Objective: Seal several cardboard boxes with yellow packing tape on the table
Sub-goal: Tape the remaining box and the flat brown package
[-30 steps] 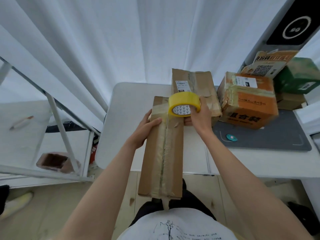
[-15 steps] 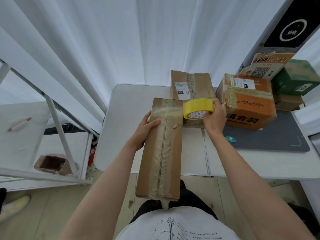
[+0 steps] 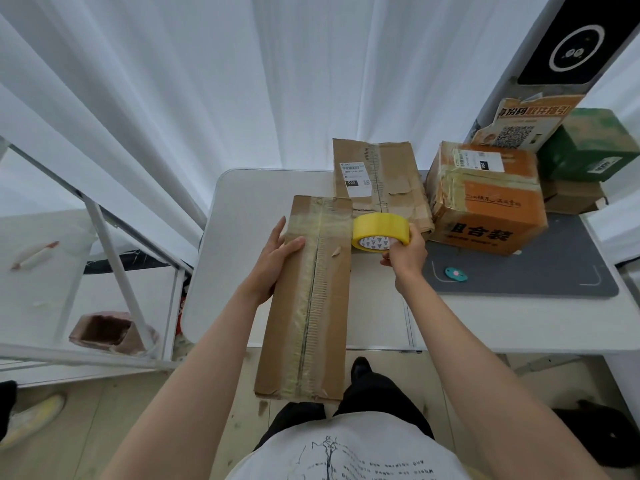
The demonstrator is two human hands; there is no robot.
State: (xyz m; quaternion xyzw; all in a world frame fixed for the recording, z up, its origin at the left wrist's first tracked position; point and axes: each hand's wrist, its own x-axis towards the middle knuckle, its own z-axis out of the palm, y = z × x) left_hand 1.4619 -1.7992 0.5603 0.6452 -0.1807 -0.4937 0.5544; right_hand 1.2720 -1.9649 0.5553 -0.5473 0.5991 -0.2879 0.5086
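Yellow packing tape (image 3: 380,231) is a roll held in the right hand (image 3: 404,255), just past the far right corner of a long cardboard box (image 3: 308,299). The fingers of that hand curl around the roll, with the thumb side near its white middle. The roll is up off the white table (image 3: 249,216) and close to the box edge; I cannot tell if it touches the box

The long box sticks out over the near edge of the table toward the person. Its far end is over the table. Clear tape runs down its middle seam. The left hand (image 3: 275,261) holds the left side of the box, with the thumb lying flat on top and the other fingers along the side

Behind the long box lies a flat brown box with a white label (image 3: 377,174). To the right sits an orange box (image 3: 485,199) on a grey mat (image 3: 540,275). A small teal thing (image 3: 455,274) lies on the mat near the right hand. A green box (image 3: 588,147) is stacked on a brown one in the far right corner. White curtains (image 3: 207,81) hang behind the table
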